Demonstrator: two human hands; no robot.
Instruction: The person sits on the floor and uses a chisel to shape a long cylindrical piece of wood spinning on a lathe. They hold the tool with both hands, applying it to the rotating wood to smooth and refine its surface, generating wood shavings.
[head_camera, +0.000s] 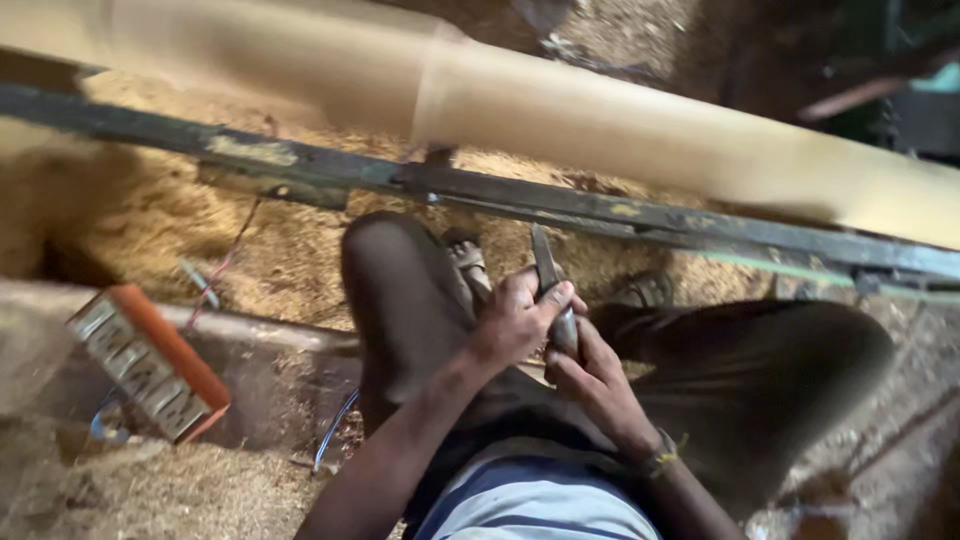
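We note the chisel (552, 290) held between both hands, near centre: left hand (515, 318) on its left, right hand (590, 375) just nearer and to the right, the blade pointing far. Both hands sit above the knees (400, 290). Beyond the knees, two feet (468, 262) rest on the sawdust (280, 250). Farther still, a bar (520, 200) crosses left to right. Behind and above the bar runs the long workpiece (600, 120). At near left, a box (150, 362) lies on a ledge (260, 335), well apart from the hands.
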